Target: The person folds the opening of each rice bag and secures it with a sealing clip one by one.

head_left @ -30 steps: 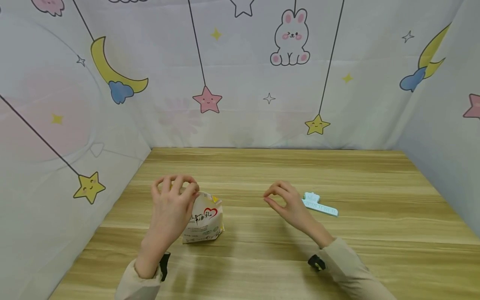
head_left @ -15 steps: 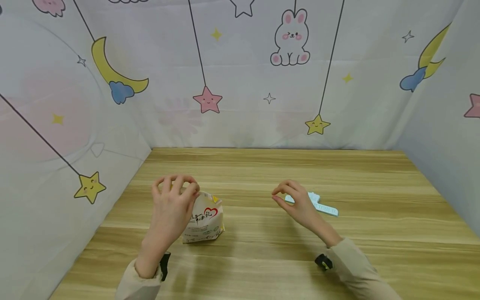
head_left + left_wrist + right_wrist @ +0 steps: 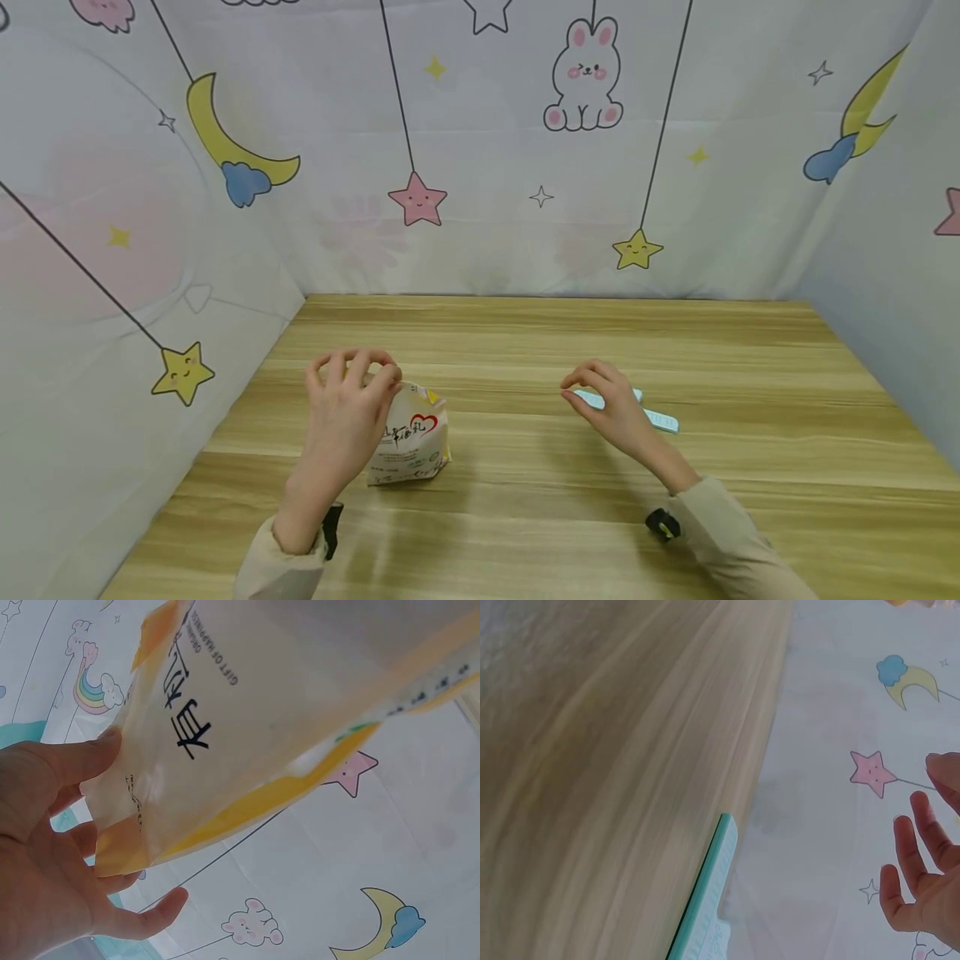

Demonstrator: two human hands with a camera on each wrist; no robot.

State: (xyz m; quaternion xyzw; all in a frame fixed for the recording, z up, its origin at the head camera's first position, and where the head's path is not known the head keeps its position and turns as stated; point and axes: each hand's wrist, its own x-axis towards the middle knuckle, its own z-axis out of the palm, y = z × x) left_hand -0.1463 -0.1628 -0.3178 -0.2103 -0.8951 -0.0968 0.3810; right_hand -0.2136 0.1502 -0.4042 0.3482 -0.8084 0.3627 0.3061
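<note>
A cream plastic bag (image 3: pixel 414 448) printed with dark writing and a red heart stands on the wooden table at left. My left hand (image 3: pixel 347 421) pinches its top edge. The left wrist view shows the bag (image 3: pixel 247 742) with yellow sides, its top corner between the thumb and fingers of the left hand (image 3: pixel 45 847). My right hand (image 3: pixel 613 415) is in the air with nothing in it, fingers loosely bent. In the head view it partly covers a light blue bag clip (image 3: pixel 663 420) lying on the table. In the right wrist view the clip (image 3: pixel 707 900) lies apart from the right hand (image 3: pixel 928 881).
The wooden table (image 3: pixel 495 533) reaches back to a white cloth backdrop (image 3: pixel 480 142) printed with stars, moons and a rabbit. More cloth stands along the left and right sides. Black straps (image 3: pixel 663 525) sit at both wrists.
My right hand has moved right, away from the bag, and now covers the middle of the clip in the head view. The left hand and bag have stayed in place.
</note>
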